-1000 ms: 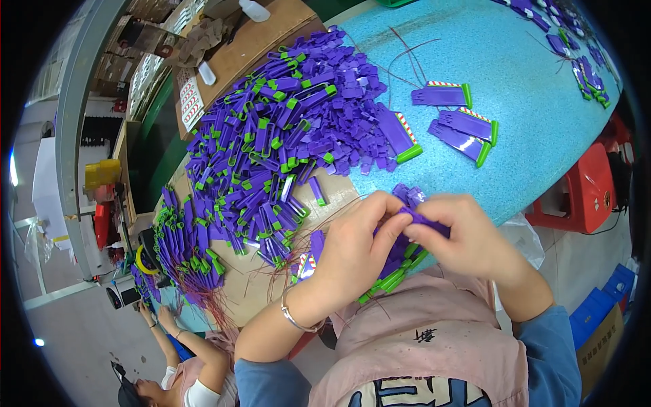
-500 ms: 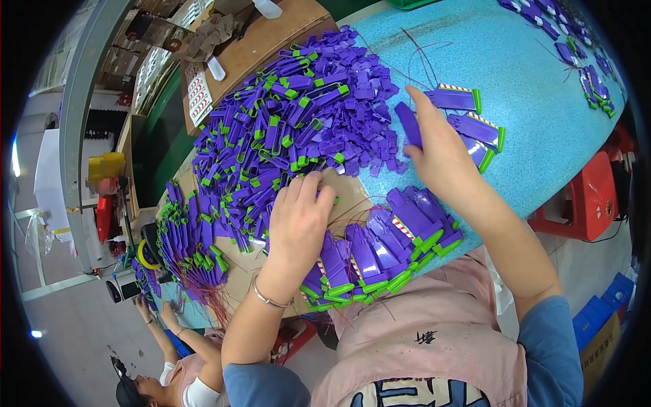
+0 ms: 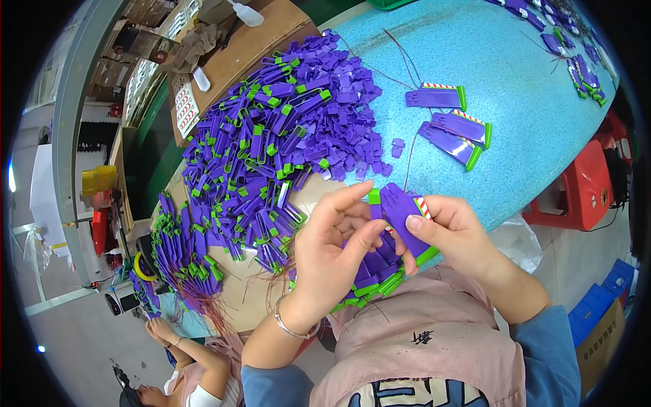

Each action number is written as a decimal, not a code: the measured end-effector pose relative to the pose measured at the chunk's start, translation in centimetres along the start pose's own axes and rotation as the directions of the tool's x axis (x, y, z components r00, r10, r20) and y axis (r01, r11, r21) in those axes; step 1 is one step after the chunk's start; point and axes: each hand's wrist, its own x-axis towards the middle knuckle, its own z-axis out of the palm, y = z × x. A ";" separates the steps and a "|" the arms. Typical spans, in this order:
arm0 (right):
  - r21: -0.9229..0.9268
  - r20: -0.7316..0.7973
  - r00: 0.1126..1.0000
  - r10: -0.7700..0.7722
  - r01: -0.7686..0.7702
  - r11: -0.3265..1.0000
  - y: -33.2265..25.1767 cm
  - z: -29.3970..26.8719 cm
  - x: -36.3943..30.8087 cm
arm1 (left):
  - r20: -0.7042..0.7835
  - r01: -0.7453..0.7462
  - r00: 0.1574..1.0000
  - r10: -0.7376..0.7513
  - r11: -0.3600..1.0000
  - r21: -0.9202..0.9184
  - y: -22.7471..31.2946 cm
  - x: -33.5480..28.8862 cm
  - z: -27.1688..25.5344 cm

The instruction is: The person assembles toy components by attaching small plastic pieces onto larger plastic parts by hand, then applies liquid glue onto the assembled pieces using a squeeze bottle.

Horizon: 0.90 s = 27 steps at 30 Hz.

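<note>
- Head view, frame centre: our left hand [image 3: 329, 247] pinches a green-tipped clip [image 3: 374, 197].
- Right of centre, our right hand [image 3: 447, 227] clamps a flat purple panel [image 3: 400, 205].
- Upper left of centre, we see a purple heap [image 3: 285, 122].

My worktop [image 3: 515, 142] is speckled blue, tan toward my left. On it I have a heap of purple-and-green clips [image 3: 254, 159] running into small purple pieces [image 3: 346, 95], three striped panels [image 3: 434, 99] to their right, a wired bundle [image 3: 182, 234] at far left, another cluster [image 3: 585, 80] at far right and a green-edged row [image 3: 376, 268] close before me, partly hidden
</note>
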 end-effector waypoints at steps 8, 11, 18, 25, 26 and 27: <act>-0.478 0.092 0.994 0.056 -0.005 0.878 -0.6 -1.1 -0.4 | 0.321 -0.174 0.947 0.006 0.849 0.499 1.6 0.0 -0.9; -0.586 0.148 0.938 -0.312 0.337 0.737 0.2 -1.1 -0.1 | 0.073 0.223 0.965 -0.251 0.938 0.266 1.2 -0.3 -0.7; -0.523 0.047 0.986 -0.158 0.159 0.837 -0.7 0.3 -1.2 | 0.169 0.166 0.971 -0.166 0.986 0.015 0.4 1.1 0.4; -0.618 0.052 0.959 -0.279 0.251 0.745 -0.4 -2.8 -2.4 | 0.307 -0.444 0.896 0.321 0.649 0.618 0.4 6.1 -1.1; -0.619 0.050 0.959 -0.280 0.250 0.745 -0.6 -2.4 -2.5 | 0.428 -0.556 0.821 0.377 0.358 0.750 -0.3 6.6 -0.9; -0.645 0.040 0.952 -0.304 0.257 0.719 -0.9 -1.8 -2.7 | 0.505 -0.595 0.787 0.356 0.217 0.774 -1.3 6.9 -1.0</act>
